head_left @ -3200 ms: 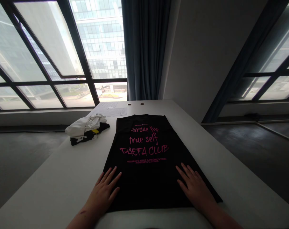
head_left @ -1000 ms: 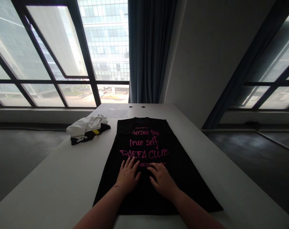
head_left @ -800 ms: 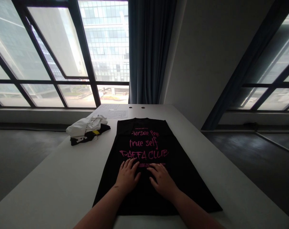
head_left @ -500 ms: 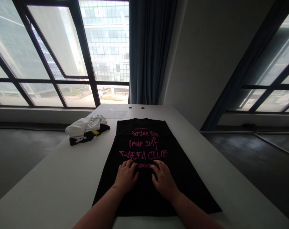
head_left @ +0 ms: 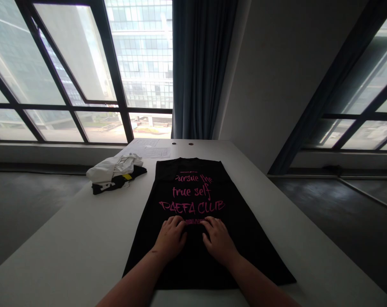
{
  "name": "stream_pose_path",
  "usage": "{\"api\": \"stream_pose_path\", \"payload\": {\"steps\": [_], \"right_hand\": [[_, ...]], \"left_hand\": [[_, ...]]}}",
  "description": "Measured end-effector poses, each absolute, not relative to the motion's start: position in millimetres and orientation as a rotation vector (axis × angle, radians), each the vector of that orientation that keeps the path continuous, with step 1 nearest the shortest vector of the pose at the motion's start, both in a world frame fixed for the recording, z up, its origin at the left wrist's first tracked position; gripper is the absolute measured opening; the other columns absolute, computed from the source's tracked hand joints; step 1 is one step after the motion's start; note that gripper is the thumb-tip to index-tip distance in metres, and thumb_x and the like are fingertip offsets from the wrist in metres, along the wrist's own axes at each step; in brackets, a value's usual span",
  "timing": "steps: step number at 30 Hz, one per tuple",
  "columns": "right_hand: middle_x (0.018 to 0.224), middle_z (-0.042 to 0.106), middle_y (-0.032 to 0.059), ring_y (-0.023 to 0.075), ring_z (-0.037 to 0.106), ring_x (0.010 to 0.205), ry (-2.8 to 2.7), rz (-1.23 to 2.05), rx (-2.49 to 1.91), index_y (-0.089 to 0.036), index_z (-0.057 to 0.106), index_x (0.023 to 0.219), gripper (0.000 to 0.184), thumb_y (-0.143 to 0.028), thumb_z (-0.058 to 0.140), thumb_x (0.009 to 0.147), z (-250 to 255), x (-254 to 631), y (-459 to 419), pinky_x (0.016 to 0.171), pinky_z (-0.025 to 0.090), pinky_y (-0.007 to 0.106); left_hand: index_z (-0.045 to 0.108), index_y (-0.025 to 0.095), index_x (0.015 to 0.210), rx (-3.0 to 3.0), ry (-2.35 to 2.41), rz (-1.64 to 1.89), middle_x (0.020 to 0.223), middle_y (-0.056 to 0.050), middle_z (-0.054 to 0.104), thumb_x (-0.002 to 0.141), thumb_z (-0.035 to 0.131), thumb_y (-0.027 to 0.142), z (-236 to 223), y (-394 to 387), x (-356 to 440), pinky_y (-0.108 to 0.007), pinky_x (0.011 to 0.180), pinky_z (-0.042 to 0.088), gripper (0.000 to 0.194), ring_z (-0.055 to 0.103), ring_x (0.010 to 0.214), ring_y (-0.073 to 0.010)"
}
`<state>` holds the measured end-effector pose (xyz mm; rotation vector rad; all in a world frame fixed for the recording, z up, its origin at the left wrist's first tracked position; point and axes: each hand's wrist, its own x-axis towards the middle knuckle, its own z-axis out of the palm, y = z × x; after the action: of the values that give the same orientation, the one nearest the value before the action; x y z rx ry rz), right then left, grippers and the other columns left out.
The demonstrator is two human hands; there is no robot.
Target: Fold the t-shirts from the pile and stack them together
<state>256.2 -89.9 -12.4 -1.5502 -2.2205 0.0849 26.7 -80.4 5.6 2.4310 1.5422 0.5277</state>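
A black T-shirt [head_left: 193, 251] with pink lettering lies spread flat, its neckline at the far end and its hem towards me. The sleeves do not show at its sides. My left hand [head_left: 170, 237] rests on the cloth just below the big pink print, fingers stretched forward. My right hand [head_left: 219, 238] lies on the shirt a short way to the right, its fingers also extended and slightly curved. Neither hand grips the fabric. The ends of the small lowest line of print are hidden under the fingertips.
The shirt lies on a long white table [head_left: 68, 243]. At its left stands a crumpled heap of white cloth [head_left: 113, 168] on top of black cloth [head_left: 116, 184]. Paper sheets [head_left: 151, 152] lie at the far end, near two round holes. A dark curtain [head_left: 201, 68] hangs behind.
Both hands stay on the shirt in nearly the same place; the fingertips have shifted very slightly towards me. The shirt lies as before.
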Motion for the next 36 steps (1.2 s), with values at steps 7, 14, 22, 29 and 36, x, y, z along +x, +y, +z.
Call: {"api": "stream_pose_path", "payload": {"steps": [7, 14, 22, 29, 36], "right_hand": [[0.123, 0.065, 0.0097, 0.0277, 0.059, 0.115, -2.228, 0.122, -1.573, -0.023, 0.068, 0.116, 0.026, -0.018, 0.060, 0.091, -4.4, 254.7, -91.1, 0.106, 0.042, 0.045], [0.106, 0.065, 0.0054, 0.0236, 0.059, 0.100, -2.234, 0.178, -1.571, -0.022, 0.065, 0.099, 0.011, -0.016, 0.060, 0.092, 0.8, 254.5, -92.6, 0.093, 0.042, 0.039], [0.099, 0.066, 0.0040, 0.0210, 0.060, 0.095, -2.264, 0.244, -1.517, -0.021, 0.063, 0.090, 0.010, -0.014, 0.057, 0.093, -4.9, 256.3, -90.7, 0.088, 0.042, 0.035], [0.088, 0.066, 0.0038, 0.0191, 0.060, 0.085, -2.174, 0.248, -1.332, -0.021, 0.062, 0.084, 0.017, -0.014, 0.051, 0.094, -1.8, 258.1, -96.6, 0.082, 0.044, 0.033], [0.092, 0.067, 0.0046, 0.0210, 0.059, 0.089, -2.199, 0.160, -1.491, -0.021, 0.063, 0.086, 0.013, -0.013, 0.054, 0.092, -6.5, 255.6, -89.1, 0.084, 0.042, 0.035]], "left_hand": [[0.069, 0.025, 0.109, 2.452, 1.488, 0.616, 0.121, -0.006, 0.066, 0.094, 0.058, 0.019, 8.5, -81.7, 28.1, -0.041, 0.096, 0.045, 0.020, 0.058, 0.112, -0.0247], [0.067, 0.025, 0.106, 2.470, 1.524, 0.652, 0.119, -0.006, 0.065, 0.094, 0.057, 0.019, 8.6, -82.1, 28.4, -0.040, 0.094, 0.046, 0.017, 0.059, 0.109, -0.0239], [0.066, 0.022, 0.098, 2.467, 1.593, 0.428, 0.111, -0.007, 0.067, 0.099, 0.053, 0.027, 10.8, -81.6, 31.1, -0.040, 0.091, 0.047, 0.014, 0.061, 0.102, -0.0241], [0.066, 0.023, 0.093, 2.468, 1.532, 0.408, 0.109, -0.005, 0.068, 0.100, 0.054, 0.028, 13.6, -82.5, 30.9, -0.042, 0.098, 0.046, 0.015, 0.064, 0.102, -0.0232], [0.063, 0.022, 0.084, 2.460, 1.447, 0.502, 0.096, -0.004, 0.070, 0.097, 0.056, 0.026, 8.4, -83.0, 30.6, -0.037, 0.089, 0.047, 0.015, 0.066, 0.094, -0.0209]]}}
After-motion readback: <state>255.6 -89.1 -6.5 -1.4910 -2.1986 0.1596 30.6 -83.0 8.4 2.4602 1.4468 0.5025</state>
